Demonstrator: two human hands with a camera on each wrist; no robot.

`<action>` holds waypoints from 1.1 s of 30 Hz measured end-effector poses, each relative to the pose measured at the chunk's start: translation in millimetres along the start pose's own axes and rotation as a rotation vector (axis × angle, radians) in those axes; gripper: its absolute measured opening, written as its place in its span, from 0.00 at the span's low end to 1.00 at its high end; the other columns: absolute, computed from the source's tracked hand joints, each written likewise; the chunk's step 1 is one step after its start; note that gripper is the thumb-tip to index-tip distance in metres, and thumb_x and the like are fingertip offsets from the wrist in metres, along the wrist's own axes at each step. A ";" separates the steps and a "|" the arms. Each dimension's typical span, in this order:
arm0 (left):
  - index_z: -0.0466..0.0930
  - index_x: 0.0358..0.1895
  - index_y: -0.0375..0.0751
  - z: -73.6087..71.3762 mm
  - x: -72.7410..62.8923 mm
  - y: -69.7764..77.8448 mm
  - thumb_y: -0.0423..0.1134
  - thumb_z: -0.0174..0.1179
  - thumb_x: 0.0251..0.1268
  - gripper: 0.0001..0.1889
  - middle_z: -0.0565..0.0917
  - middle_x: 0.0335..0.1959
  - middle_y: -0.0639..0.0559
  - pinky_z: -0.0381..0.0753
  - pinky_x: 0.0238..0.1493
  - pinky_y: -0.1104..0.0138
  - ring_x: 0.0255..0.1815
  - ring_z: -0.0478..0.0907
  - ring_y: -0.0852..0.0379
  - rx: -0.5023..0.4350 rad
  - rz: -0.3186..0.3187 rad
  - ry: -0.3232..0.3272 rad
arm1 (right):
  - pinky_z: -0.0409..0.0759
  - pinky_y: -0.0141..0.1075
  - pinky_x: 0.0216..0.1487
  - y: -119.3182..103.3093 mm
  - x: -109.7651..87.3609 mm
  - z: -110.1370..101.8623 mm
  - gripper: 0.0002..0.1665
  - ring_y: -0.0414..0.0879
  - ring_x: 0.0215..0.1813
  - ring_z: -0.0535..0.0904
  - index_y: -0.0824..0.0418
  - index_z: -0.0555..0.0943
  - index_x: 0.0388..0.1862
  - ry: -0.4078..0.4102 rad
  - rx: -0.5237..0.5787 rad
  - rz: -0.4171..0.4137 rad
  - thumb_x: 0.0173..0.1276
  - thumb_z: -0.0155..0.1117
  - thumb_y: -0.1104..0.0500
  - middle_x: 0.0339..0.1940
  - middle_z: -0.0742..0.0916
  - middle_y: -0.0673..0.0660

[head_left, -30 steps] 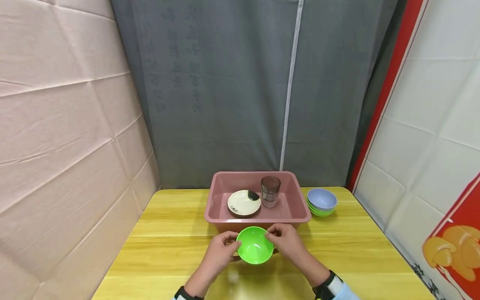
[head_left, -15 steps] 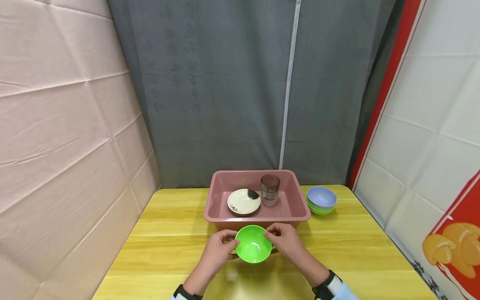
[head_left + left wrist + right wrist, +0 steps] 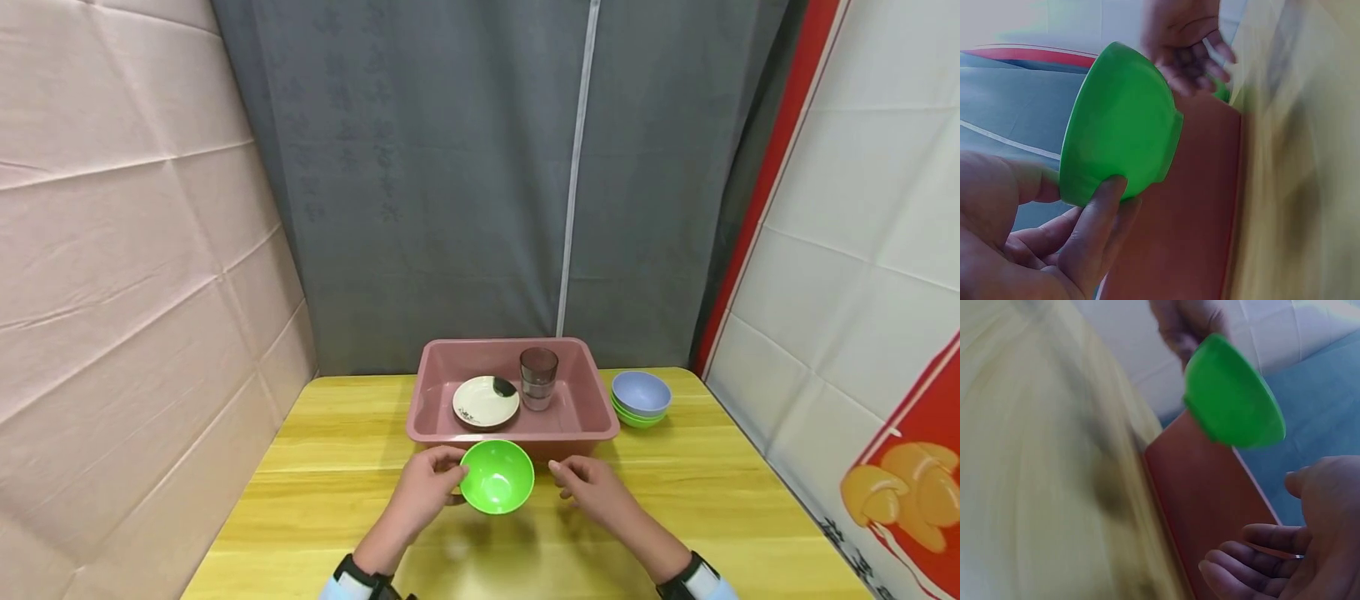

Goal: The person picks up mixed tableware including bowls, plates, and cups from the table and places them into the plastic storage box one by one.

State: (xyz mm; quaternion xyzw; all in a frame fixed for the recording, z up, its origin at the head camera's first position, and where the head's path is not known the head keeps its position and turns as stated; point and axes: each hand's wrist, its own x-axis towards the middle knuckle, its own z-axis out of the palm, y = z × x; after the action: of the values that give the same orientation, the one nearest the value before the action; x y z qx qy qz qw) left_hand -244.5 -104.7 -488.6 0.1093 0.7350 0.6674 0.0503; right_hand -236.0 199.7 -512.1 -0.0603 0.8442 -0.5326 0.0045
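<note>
A bright green bowl (image 3: 498, 477) is held above the table, just in front of the pink basin. My left hand (image 3: 427, 490) pinches its left rim, thumb at the edge and fingers under the outer wall, as the left wrist view shows on the bowl (image 3: 1124, 125). To the right of the bowl, my right hand (image 3: 594, 493) is apart from it and holds nothing. In the right wrist view the fingers of the right hand (image 3: 1310, 540) are loosely bent, with a gap between them and the bowl (image 3: 1235, 397).
The pink basin (image 3: 418, 429) stands at the table's back, with a white plate (image 3: 480, 403) and a tinted glass (image 3: 537, 379) inside. Right of it is a stack of bowls, a blue bowl (image 3: 641, 393) on top of green (image 3: 637, 421). A grey curtain (image 3: 420, 192) hangs behind the wooden table (image 3: 300, 517).
My right hand has let go of the green bowl and moved right. The left hand still pinches the bowl, which has shifted slightly left and up in the view.
</note>
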 end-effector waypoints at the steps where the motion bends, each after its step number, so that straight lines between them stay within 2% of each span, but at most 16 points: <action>1: 0.85 0.59 0.24 -2.2 1.3 2.1 0.30 0.64 0.77 0.14 0.88 0.47 0.41 0.94 0.43 0.50 0.46 0.87 0.52 0.009 0.003 0.000 | 0.88 0.43 0.41 2.8 -0.9 -2.5 0.21 0.48 0.42 0.87 0.62 0.88 0.45 0.000 -0.057 -0.013 0.85 0.66 0.45 0.39 0.89 0.56; 4: 0.86 0.60 0.26 -8.8 5.1 8.9 0.30 0.64 0.78 0.14 0.88 0.49 0.41 0.94 0.43 0.49 0.48 0.88 0.50 0.049 0.003 -0.010 | 0.84 0.40 0.43 10.8 -2.9 -7.9 0.16 0.42 0.42 0.83 0.56 0.90 0.45 0.009 -0.199 -0.050 0.83 0.68 0.44 0.39 0.89 0.49; 7: 0.86 0.61 0.27 -15.4 9.0 16.3 0.31 0.64 0.79 0.15 0.88 0.50 0.41 0.94 0.44 0.51 0.49 0.88 0.48 0.087 -0.001 -0.026 | 0.84 0.40 0.48 16.8 -6.1 -11.2 0.13 0.41 0.45 0.83 0.53 0.90 0.46 0.009 -0.268 -0.085 0.82 0.71 0.46 0.41 0.89 0.44; 12: 0.86 0.62 0.28 -26.1 18.3 31.2 0.33 0.64 0.80 0.15 0.88 0.49 0.40 0.94 0.45 0.52 0.47 0.88 0.48 0.125 -0.011 -0.019 | 0.85 0.40 0.49 22.3 -9.8 -14.6 0.12 0.42 0.47 0.84 0.54 0.89 0.48 -0.012 -0.260 -0.104 0.81 0.72 0.47 0.43 0.90 0.44; 17: 0.87 0.62 0.31 -36.7 30.7 46.9 0.33 0.64 0.81 0.14 0.87 0.48 0.42 0.94 0.46 0.52 0.45 0.89 0.49 0.180 -0.014 0.020 | 0.85 0.40 0.48 25.0 -12.3 -16.6 0.13 0.42 0.47 0.84 0.56 0.89 0.51 -0.040 -0.242 -0.083 0.82 0.71 0.48 0.44 0.90 0.46; 20: 0.88 0.61 0.32 -41.6 39.1 53.9 0.33 0.65 0.80 0.13 0.89 0.48 0.43 0.93 0.46 0.55 0.45 0.89 0.51 0.243 0.003 0.048 | 0.85 0.40 0.46 27.3 -14.5 -16.6 0.14 0.44 0.47 0.84 0.58 0.89 0.51 -0.053 -0.233 -0.083 0.82 0.71 0.49 0.45 0.90 0.48; 24: 0.89 0.58 0.33 -47.3 53.0 61.3 0.33 0.65 0.80 0.12 0.90 0.50 0.42 0.93 0.43 0.58 0.43 0.90 0.50 0.275 0.017 0.069 | 0.85 0.38 0.45 29.8 -18.5 -15.7 0.13 0.45 0.46 0.84 0.57 0.89 0.50 -0.036 -0.229 -0.098 0.81 0.73 0.49 0.44 0.90 0.48; 28: 0.89 0.59 0.32 -52.1 71.4 65.5 0.34 0.64 0.81 0.12 0.89 0.52 0.40 0.94 0.43 0.58 0.42 0.92 0.49 0.256 0.012 0.061 | 0.84 0.37 0.45 31.3 -21.7 -14.8 0.12 0.45 0.46 0.84 0.57 0.89 0.49 -0.020 -0.221 -0.104 0.80 0.73 0.49 0.44 0.90 0.47; 33: 0.87 0.62 0.30 -57.1 97.0 65.0 0.35 0.62 0.84 0.15 0.88 0.54 0.37 0.93 0.49 0.55 0.46 0.92 0.47 0.205 -0.023 0.047 | 0.84 0.37 0.44 32.3 -23.6 -13.4 0.12 0.46 0.45 0.84 0.59 0.88 0.50 -0.041 -0.193 -0.083 0.80 0.72 0.51 0.44 0.90 0.48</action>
State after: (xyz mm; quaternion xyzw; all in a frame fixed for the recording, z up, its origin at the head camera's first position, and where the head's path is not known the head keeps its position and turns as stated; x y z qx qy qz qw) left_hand -345.1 -132.4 -411.2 0.0898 0.8017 0.5903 0.0291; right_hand -216.7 228.0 -536.7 -0.1062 0.8880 -0.4473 -0.0063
